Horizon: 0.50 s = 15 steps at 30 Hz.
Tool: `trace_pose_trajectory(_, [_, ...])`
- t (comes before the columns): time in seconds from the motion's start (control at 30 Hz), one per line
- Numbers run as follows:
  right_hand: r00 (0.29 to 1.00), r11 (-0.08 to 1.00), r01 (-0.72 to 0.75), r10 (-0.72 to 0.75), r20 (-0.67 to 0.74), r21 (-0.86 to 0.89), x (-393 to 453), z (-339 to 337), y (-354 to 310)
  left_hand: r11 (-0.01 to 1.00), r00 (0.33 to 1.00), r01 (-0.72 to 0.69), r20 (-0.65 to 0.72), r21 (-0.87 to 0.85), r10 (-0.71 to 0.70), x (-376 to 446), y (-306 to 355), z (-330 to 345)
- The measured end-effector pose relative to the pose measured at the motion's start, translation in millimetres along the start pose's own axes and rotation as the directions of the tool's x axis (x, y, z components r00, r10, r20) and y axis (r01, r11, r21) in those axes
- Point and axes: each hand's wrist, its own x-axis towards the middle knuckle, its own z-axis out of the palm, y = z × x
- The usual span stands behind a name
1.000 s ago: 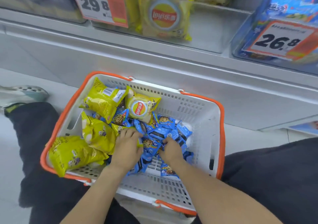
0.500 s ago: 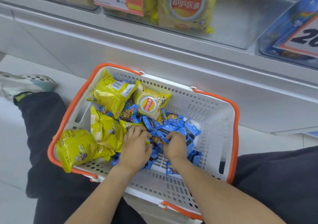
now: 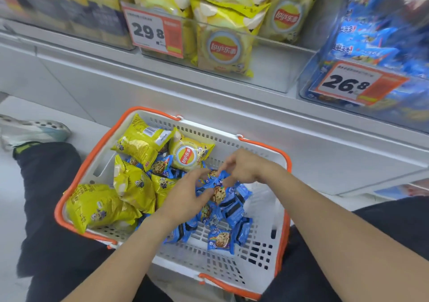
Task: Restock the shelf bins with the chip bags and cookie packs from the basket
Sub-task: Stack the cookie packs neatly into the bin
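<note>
A white basket (image 3: 260,250) with an orange rim sits on my lap below the shelf. Several yellow chip bags (image 3: 137,185) fill its left half and several blue cookie packs (image 3: 228,211) lie in its middle. My left hand (image 3: 185,199) and my right hand (image 3: 243,168) meet above the pile, and together they hold a small bunch of blue cookie packs (image 3: 217,183) lifted off it. My left fingers curl round the bunch from below while my right fingertips pinch its top.
A clear shelf bin of yellow chip bags (image 3: 222,34) with a 29.8 price tag (image 3: 153,32) stands above the basket. To the right, a bin of blue cookie packs (image 3: 376,41) carries a 26.8 tag (image 3: 355,84). A shoe (image 3: 30,130) rests on the floor at left.
Both hands have risen from the cookie pile with a bunch of blue packs held between them. The view has tilted up, showing more of the shelf bins.
</note>
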Motion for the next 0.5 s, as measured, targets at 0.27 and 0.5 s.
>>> trace_pose_trajectory(0.27, [0.949,0.927,0.227,-0.143,-0.280,0.298,-59.1,-68.9,-2.0,0.869,0.998,0.042,-0.026,-0.494,-0.063,11.6,79.4,-20.6])
trace_pose_trajectory(0.5, [0.905,0.780,0.388,-0.221,-0.364,0.491,-110.2,-92.0,3.4,0.575,0.996,0.038,-0.013,-0.818,-0.084,13.4,127.4,-23.9])
